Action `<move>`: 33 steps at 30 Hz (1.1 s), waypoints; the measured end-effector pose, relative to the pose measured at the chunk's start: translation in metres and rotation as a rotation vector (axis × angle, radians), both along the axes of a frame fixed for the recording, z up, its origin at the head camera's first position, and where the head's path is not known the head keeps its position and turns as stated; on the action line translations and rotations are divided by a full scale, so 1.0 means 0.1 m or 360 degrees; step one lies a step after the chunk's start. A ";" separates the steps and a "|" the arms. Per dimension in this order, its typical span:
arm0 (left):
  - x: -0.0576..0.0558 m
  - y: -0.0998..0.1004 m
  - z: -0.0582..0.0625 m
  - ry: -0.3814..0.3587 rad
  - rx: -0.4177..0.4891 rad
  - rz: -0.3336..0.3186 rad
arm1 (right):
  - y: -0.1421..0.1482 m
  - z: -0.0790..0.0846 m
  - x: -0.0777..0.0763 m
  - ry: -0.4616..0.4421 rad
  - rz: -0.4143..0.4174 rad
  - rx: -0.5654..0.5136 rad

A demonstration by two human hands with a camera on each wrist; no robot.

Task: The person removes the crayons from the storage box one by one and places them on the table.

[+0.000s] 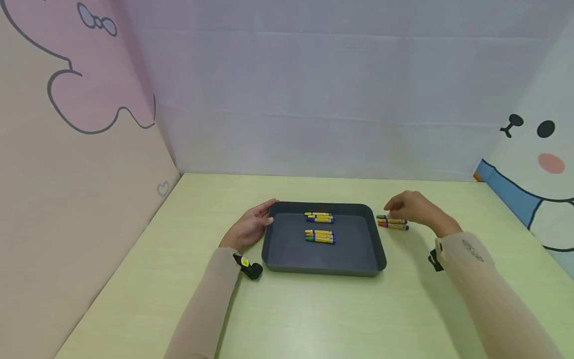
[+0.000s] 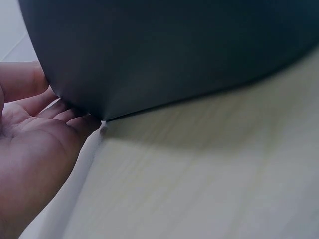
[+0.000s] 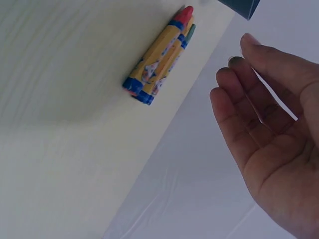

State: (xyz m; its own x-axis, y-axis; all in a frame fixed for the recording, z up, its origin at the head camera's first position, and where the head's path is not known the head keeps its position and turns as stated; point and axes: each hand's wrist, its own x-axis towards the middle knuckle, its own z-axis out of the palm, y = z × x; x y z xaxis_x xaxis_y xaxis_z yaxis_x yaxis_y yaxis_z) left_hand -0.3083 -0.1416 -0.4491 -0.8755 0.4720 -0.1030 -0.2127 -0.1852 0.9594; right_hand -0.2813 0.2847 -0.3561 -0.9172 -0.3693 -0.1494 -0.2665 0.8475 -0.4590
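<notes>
My left hand (image 1: pixel 247 227) holds the dark grey tray (image 1: pixel 350 257) by its left side, with the thumb at the rim. Close up in the left wrist view, the fingers (image 2: pixel 60 112) meet the edge of the tray (image 2: pixel 164 50). Inside the tray lie two small groups of crayons, an upper group (image 1: pixel 320 218) and a lower group (image 1: pixel 320 237), all in yellow and blue wrappers. To the right, my right hand (image 1: pixel 414 207) hovers over a group of crayons (image 3: pixel 159 59) on the table, red and green tips showing. Its fingers are loosely bent, with nothing between them.
The pale wooden table (image 1: pixel 314 314) carries the tray. A white sheet (image 1: pixel 314 99) hangs behind it. Walls with cartoon figures stand at the left (image 1: pixel 89 199) and right (image 1: pixel 551 199).
</notes>
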 end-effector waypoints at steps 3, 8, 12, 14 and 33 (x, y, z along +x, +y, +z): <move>-0.01 0.00 0.00 0.0008 -0.0002 -0.0010 | -0.05 0.04 -0.01 -0.0009 0.0003 -0.0033; -0.02 0.00 -0.01 0.0001 0.0017 -0.0013 | -0.16 0.12 -0.03 -0.0045 -0.0004 -0.0104; -0.02 0.00 -0.02 -0.0004 0.0013 0.0003 | -0.27 0.16 -0.04 -0.0046 0.0015 -0.0139; -0.02 0.00 -0.01 0.0001 0.0004 0.0000 | -0.33 0.17 -0.06 -0.0056 0.0037 -0.0153; -0.02 0.00 -0.01 -0.0006 0.0016 0.0003 | -0.88 0.06 -0.22 -0.0301 0.0251 -0.0232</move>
